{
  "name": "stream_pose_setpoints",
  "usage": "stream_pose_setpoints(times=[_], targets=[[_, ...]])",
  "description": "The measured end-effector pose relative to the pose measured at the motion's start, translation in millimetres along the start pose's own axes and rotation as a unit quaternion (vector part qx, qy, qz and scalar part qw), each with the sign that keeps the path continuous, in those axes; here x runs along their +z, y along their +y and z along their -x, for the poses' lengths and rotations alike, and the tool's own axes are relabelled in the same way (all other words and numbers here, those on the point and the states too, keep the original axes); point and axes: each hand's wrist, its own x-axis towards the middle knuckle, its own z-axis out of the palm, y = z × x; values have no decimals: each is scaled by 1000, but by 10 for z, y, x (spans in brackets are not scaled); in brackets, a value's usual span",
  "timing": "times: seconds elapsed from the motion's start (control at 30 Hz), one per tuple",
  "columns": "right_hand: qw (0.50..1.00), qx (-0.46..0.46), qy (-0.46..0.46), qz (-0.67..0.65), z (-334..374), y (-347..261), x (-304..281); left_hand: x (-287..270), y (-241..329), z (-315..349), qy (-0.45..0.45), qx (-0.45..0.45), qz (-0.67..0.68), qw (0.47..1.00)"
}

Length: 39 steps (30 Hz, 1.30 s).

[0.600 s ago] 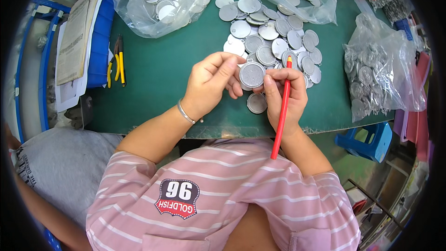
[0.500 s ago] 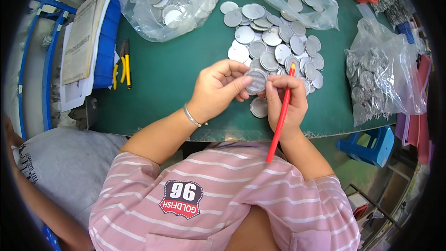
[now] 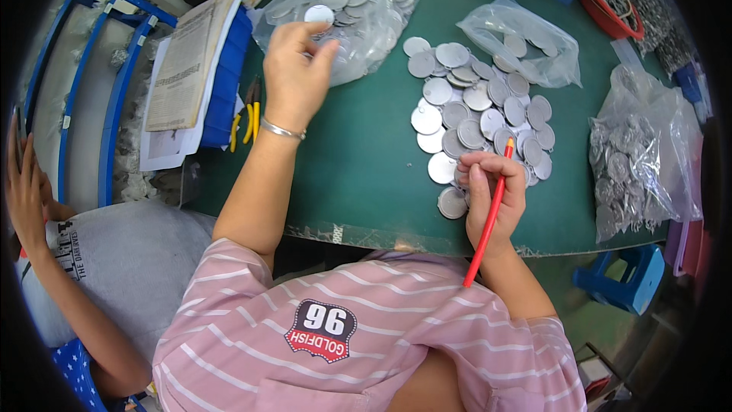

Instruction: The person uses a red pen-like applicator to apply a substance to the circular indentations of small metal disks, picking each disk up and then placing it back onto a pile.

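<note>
My left hand point(image 3: 300, 72) is over a clear plastic bag point(image 3: 381, 34) of round silver-grey metal discs at the far left. Its thumb and index finger are apart, and a bright disc point(image 3: 319, 14) lies just beyond the fingertips. My right hand point(image 3: 494, 202) is closed round a red pencil point(image 3: 488, 233), whose tip points away from me. That hand rests at the near side of a loose heap of metal discs point(image 3: 492, 120), partly covering some. One single disc point(image 3: 452, 203) lies beside its thumb, near the table edge.
Yellow-handled pliers point(image 3: 252, 118) lie by a blue bin with papers point(image 3: 187, 69) at left. A smaller disc bag point(image 3: 564, 61) adjoins the heap; a fuller bag point(image 3: 629, 160) lies right. Farther back stands a red basin point(image 3: 610, 0). Another person's arm point(image 3: 84, 313) is at left.
My left hand has moved from the heap up and left to the bag, and the disc it held has left its grip. My right hand keeps the pencil. The whole view has shifted.
</note>
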Motion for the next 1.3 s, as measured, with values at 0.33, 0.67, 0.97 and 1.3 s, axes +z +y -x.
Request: stream_pose_setpoints(times=[0.33,0.67,0.97,1.3], targets=[[1000,10,-3,9,-21,35,-23,590,470,541,-244,160,-11,957],[1000,21,9,16,-26,82,27,359,597,649,-296,-386,484,728],[997,39,-36,64,-22,131,-2,459,532,892,-344,-340,484,730],[998,-11,21,59,-24,20,-18,490,527,912,-310,-397,493,710]])
